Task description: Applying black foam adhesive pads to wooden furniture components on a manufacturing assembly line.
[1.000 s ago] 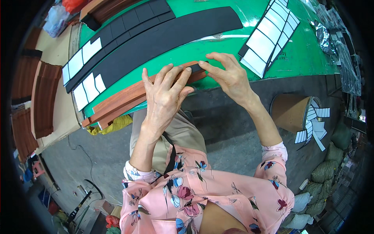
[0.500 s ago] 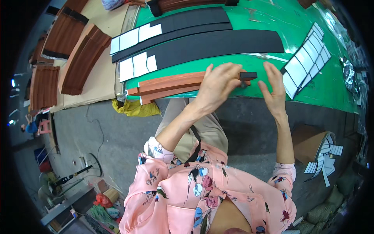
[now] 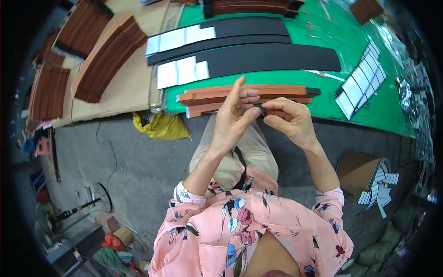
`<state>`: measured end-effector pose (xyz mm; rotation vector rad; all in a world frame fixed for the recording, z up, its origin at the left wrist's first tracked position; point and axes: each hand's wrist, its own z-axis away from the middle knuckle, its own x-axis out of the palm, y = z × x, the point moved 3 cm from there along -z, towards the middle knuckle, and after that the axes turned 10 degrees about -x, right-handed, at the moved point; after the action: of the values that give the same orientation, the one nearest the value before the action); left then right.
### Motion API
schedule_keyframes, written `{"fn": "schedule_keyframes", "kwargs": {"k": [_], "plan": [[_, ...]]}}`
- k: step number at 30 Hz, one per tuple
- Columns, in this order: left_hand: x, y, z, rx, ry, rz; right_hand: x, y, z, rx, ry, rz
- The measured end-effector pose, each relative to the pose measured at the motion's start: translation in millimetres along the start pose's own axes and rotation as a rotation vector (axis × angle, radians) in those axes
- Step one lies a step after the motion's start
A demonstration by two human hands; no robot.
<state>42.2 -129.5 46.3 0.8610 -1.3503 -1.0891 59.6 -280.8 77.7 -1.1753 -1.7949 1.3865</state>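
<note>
My left hand [image 3: 235, 117] and right hand [image 3: 288, 121] meet just below the table edge, fingertips pinching one small dark piece [image 3: 261, 110] between them; my left forefinger sticks up toward twelve o'clock. Whether the piece is a strip end or a loose scrap I cannot tell.

Directly at twelve o'clock from my hands lies a short stack of brown curved strips [image 3: 244, 94] on the green table [image 3: 364, 41], a black end showing at its three o'clock tip. Beyond it I count three long black strips [image 3: 272, 57], two of them carrying white backing papers [image 3: 182, 73] at their nine o'clock ends. At two o'clock sits one fanned row of white paper pieces [image 3: 360, 85]. At ten o'clock, three piles of brown curved strips [image 3: 108, 60] rest on cardboard. A yellow bag [image 3: 161, 127] lies on the floor at nine o'clock.
</note>
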Motion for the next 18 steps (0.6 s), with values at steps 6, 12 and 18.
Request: {"fn": "schedule_keyframes", "kwargs": {"k": [6,12,18], "plan": [[-74.9,38.3,35.9,0.127,0.027,-0.377,45.2,-13.1,-16.3,-0.200,-0.319,0.375],[-155.1,43.8,51.7,0.134,0.433,-0.305,65.8,-7.1,-42.9,-0.114,-0.326,0.437],[-160.7,24.8,25.5,0.125,0.350,-0.421,105.1,8.4,-79.7,-0.273,-0.140,0.586]]}}
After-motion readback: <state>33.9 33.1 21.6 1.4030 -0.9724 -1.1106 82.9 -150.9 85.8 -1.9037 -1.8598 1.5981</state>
